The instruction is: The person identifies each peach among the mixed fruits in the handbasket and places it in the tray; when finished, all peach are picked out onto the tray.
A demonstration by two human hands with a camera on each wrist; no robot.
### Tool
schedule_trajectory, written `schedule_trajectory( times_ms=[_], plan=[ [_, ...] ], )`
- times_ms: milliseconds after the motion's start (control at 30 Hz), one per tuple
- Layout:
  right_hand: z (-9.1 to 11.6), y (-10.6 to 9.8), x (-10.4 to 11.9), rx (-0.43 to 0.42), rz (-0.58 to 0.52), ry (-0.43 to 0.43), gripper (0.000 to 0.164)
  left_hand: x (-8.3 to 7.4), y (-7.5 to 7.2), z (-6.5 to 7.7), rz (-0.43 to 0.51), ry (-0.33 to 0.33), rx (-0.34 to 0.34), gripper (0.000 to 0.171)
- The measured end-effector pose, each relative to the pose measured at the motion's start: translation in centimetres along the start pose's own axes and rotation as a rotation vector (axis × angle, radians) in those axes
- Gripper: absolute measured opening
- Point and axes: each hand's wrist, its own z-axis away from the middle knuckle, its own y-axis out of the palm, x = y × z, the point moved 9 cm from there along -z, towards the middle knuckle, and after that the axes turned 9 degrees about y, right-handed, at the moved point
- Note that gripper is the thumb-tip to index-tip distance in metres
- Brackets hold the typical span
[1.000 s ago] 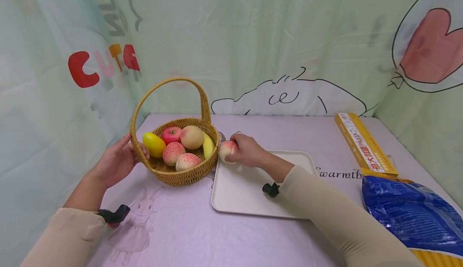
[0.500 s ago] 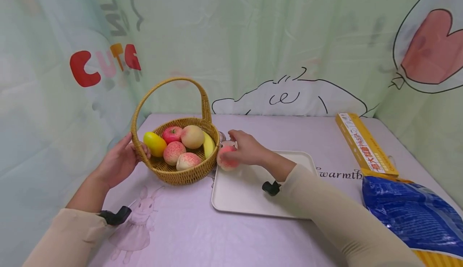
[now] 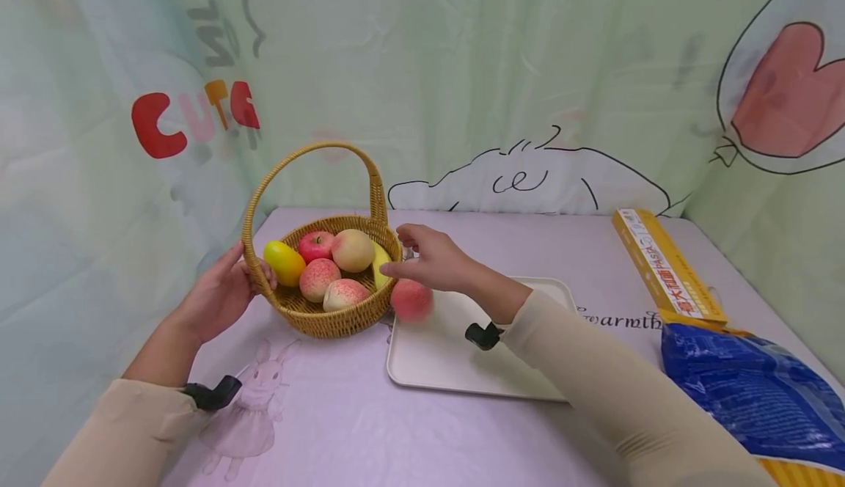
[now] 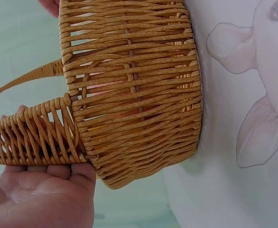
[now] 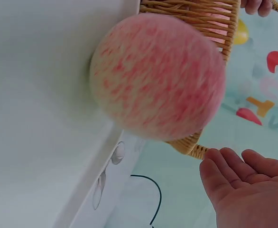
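A wicker basket (image 3: 343, 323) holds a yellow oval fruit (image 3: 284, 263), a red apple (image 3: 316, 245), several peaches (image 3: 346, 295) and a banana (image 3: 379, 265). My left hand (image 3: 221, 293) grips the foot of its handle; in the left wrist view, the fingers pass behind the wicker handle (image 4: 32, 133). My right hand (image 3: 436, 258) hovers at the basket's right rim, holding nothing, its thumb in front of the banana and its fingers apart. Below that hand, a loose pink peach (image 3: 412, 301) rests on the left edge of the white tray (image 3: 449, 359), right beside the basket.
On the right side of the table lie a long yellow pasta box (image 3: 670, 267) and a blue plastic bag (image 3: 746, 384). A printed curtain (image 3: 462, 83) hangs behind the table. The tablecloth (image 3: 343, 414) bears a rabbit print.
My right hand has let go of the peach and moved up and left to the basket's rim. The peach has turned and shifted slightly nearer. My left hand keeps its hold.
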Motion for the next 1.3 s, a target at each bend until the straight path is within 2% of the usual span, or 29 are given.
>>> schedule_trajectory(
  times_ms=[400,600,967,1300],
  plan=[
    [-0.7,-0.2,2.3,0.002,-0.028,-0.021,0.076,0.0,-0.1,0.1,0.013,0.009,-0.002,0.05],
    [-1.6,-0.2,2.9,-0.002,-0.08,0.002,0.078,0.1,-0.1,-0.1,0.036,0.021,0.0,0.041],
    [-3.3,0.4,3.7,0.017,-0.065,0.029,0.08,0.2,-0.5,0.5,0.021,0.003,-0.041,0.042],
    [-5.4,0.8,4.1,0.064,-0.047,0.061,0.084,0.3,-0.4,0.1,0.016,0.006,-0.056,0.039]
  ],
)
